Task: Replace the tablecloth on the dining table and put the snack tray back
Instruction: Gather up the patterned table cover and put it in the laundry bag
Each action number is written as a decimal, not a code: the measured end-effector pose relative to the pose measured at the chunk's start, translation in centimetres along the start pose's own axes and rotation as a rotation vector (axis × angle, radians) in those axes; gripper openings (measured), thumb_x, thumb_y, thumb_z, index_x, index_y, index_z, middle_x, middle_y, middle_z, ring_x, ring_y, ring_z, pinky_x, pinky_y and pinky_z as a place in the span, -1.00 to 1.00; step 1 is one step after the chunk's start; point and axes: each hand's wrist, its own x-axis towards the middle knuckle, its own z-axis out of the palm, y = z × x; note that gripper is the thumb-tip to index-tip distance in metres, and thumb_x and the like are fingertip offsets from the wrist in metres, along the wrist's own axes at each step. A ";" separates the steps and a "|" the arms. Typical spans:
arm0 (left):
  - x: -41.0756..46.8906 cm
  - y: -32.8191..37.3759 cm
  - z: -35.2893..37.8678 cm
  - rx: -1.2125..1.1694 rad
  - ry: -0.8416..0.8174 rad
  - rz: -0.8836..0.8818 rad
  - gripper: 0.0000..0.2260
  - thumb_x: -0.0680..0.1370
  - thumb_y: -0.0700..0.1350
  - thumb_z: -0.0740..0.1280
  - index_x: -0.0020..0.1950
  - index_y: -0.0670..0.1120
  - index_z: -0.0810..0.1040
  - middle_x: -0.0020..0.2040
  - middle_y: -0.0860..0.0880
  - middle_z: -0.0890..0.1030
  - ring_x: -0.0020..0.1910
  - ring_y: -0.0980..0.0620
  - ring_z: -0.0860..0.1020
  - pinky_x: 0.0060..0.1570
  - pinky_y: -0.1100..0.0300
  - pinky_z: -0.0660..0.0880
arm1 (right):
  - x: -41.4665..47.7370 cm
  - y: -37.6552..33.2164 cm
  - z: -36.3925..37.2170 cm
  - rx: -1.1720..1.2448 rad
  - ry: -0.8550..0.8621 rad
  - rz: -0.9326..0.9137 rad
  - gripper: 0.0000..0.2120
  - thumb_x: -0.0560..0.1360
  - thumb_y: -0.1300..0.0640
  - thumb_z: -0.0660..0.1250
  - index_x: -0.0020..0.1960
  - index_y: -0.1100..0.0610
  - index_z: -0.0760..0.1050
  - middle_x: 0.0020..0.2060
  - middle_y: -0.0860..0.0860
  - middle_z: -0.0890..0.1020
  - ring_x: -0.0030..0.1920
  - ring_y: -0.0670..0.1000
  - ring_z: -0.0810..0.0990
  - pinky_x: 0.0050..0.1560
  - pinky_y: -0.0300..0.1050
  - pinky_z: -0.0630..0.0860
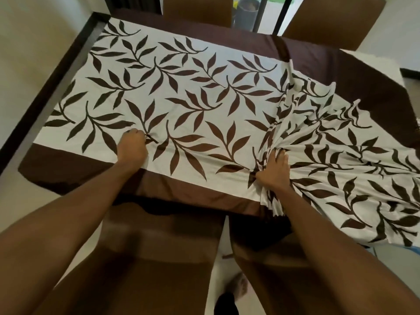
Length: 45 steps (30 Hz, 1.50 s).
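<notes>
Head view, looking down over both bare forearms. Tablecloth (204, 92), white with dark brown leaf sprays and a wide plain brown border (193, 194), draped over dining table (75, 62); dark table edge exposed along the left side only. Left and middle of cloth flat and smooth; right portion rucked into fan-shaped folds spreading away toward the far right corner, with part of it hanging off the near right edge. Left hand (133, 146) knuckles-up on the flat printed area just beyond the near border, fingers curled under and pinching a small pucker of fabric at the fingertips. Right hand (276, 171) well apart from it, at the point where the folds meet, fingers and thumb closed round a thick gathered bunch of cloth, pleats squeezed out below the wrist over the table's near edge. Near border hanging down in front of left near chair (159, 258); right near chair (261, 258) just beside it, partly behind the right forearm, pale floor showing in the gap between. Two more brown chair backs at the far side: far left chair (197, 10) and far right chair (336, 19). Bare foot (238, 285) blurred on the floor between the near chairs.
</notes>
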 end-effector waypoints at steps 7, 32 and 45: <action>-2.2 10.9 1.6 -0.315 -0.005 0.083 -0.84 0.55 -0.23 0.28 -0.01 -0.29 0.60 -0.06 -0.28 0.63 -0.05 -0.28 0.58 -0.03 -0.07 0.48 | 0.2 1.3 -1.6 0.084 -0.147 -0.032 0.15 0.32 -0.06 0.50 0.66 0.05 -0.17 0.63 0.14 -0.23 0.63 0.18 -0.25 0.62 0.15 -0.11; -3.8 8.8 3.5 -0.155 0.111 0.121 -0.79 0.62 -0.14 0.27 0.11 -0.21 0.64 0.01 -0.17 0.61 -0.02 -0.21 0.54 -0.06 -0.05 0.50 | 1.1 2.1 -1.5 0.039 -0.124 -0.120 -0.12 0.56 -0.15 0.31 0.67 0.06 -0.12 0.64 0.15 -0.21 0.63 0.19 -0.22 0.62 0.15 -0.11; -13.8 31.5 5.7 -0.719 -0.192 0.138 -0.82 0.57 -0.14 0.30 -0.15 -0.13 0.66 -0.23 -0.05 0.67 -0.24 -0.02 0.59 -0.22 0.05 0.49 | 2.0 3.0 -3.6 0.263 -0.211 -0.171 -0.46 0.70 0.01 0.07 0.65 0.08 0.08 0.65 0.13 -0.06 0.63 0.17 -0.15 0.60 0.11 -0.12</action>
